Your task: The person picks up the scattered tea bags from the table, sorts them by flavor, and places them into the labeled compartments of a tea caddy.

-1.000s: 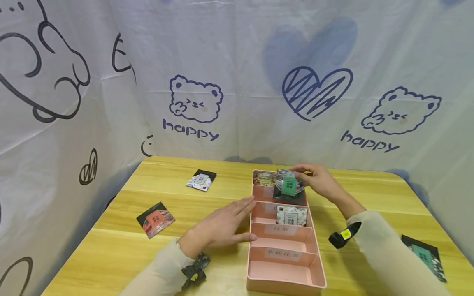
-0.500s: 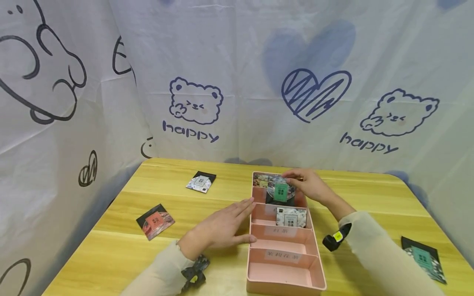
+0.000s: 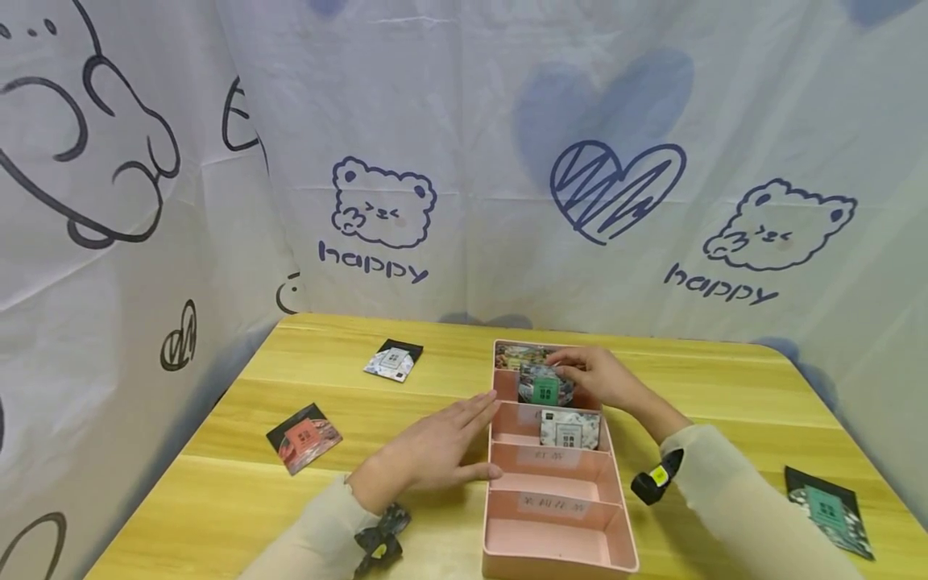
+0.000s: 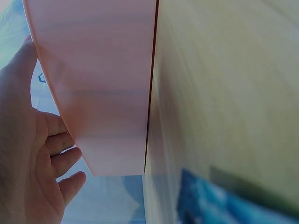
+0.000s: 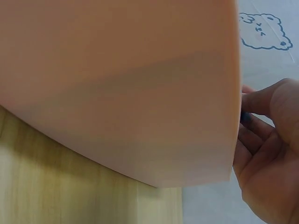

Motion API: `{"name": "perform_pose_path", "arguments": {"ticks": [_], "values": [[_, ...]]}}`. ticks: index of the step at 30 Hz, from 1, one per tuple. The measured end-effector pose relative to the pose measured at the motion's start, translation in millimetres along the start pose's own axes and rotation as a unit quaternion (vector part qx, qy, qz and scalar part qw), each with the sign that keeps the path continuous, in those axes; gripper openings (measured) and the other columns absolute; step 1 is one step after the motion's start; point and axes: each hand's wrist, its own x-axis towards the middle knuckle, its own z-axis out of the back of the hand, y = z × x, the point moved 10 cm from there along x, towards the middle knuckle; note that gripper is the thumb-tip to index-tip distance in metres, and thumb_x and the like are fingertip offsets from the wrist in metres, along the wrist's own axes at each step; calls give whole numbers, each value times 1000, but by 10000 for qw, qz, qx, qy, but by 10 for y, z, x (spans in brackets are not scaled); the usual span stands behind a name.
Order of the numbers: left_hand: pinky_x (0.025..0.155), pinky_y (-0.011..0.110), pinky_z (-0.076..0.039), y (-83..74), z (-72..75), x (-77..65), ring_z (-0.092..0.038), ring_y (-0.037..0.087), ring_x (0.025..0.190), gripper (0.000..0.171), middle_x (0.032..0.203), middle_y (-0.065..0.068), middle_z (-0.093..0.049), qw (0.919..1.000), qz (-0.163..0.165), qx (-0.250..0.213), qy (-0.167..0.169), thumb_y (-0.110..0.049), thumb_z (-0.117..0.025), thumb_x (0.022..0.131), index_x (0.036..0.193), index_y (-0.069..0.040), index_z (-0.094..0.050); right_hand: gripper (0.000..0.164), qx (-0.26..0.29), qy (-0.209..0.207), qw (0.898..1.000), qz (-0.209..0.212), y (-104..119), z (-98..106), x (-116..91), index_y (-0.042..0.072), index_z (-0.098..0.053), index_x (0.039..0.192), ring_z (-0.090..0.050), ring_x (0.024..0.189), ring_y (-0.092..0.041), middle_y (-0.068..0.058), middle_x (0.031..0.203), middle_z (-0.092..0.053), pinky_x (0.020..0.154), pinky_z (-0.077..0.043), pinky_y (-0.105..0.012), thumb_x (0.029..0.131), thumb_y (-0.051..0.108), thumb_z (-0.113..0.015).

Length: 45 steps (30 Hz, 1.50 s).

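My right hand (image 3: 598, 379) pinches a tea sachet with a green label (image 3: 545, 391) by its upper right edge. That sachet stands upright, its lower part inside the second compartment from the back of a pink divided box (image 3: 557, 566). In the right wrist view the box wall (image 5: 140, 107) hides the sachet and some fingertips. With fingers extended, my left hand (image 3: 438, 445) touches the box's left rim. A yellowish sachet (image 3: 516, 356) stands in the rear compartment, and a white sachet (image 3: 569, 429) leans in the third.
On the wooden table (image 3: 406, 548) lie a black-and-white sachet (image 3: 394, 360) at back left, a red-labelled sachet (image 3: 304, 437) at left, and another green-labelled sachet (image 3: 828, 511) at far right. A printed curtain (image 3: 493, 161) hangs behind the table.
My right hand has moved left and toward me, lowering the green-labelled tea sachet into the second compartment. My left hand has stayed at the box rim.
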Motion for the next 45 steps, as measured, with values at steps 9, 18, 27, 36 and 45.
{"name": "perform_pose_path", "arguments": {"ticks": [9, 18, 27, 36, 45], "values": [[118, 43, -22, -11, -11, -2, -18, 29, 147, 97, 163, 13, -9, 10000, -14, -36, -9, -76, -22, 92, 157, -4, -14, 23, -503, -8, 9986, 187, 64, -63, -22, 10, -71, 118, -61, 80, -13, -11, 118, -67, 69, -52, -33, 100, 10, -56], [118, 43, -22, -6, -38, 9, -16, 27, 147, 96, 163, 12, -8, 10000, -4, 26, 4, -75, -23, 92, 157, -5, -13, 22, -1635, 219, 9848, 542, 157, -145, -61, 10, -71, 117, -53, 64, -5, -4, 101, -72, 63, -48, -31, 98, 11, -60], [119, 43, -21, -12, -28, 8, -15, 26, 147, 96, 163, 11, -6, 10000, 3, -22, -24, -75, -23, 93, 157, -5, -13, 22, -1221, 71, 9919, 358, 125, -123, -36, 8, -71, 116, -54, 61, -9, -5, 102, -72, 67, -51, -34, 99, 11, -58], [119, 43, -21, -3, -50, -11, -15, 26, 147, 95, 163, 11, -6, 10000, 14, -86, -13, -75, -23, 93, 157, -5, -12, 23, -1789, 176, 9830, 360, 160, -220, -42, 6, -69, 118, -68, 86, -20, -9, 106, -71, 74, -58, -41, 98, 12, -61], [119, 41, -18, 4, -23, 2, -13, 26, 148, 96, 164, 10, -4, 10000, 26, -40, 62, -75, -21, 92, 157, -6, -10, 34, -2369, 486, 9690, 514, 220, -249, -64, 6, -67, 125, -56, 63, -6, -6, 100, -72, 61, -49, -30, 94, 21, -68]]}}
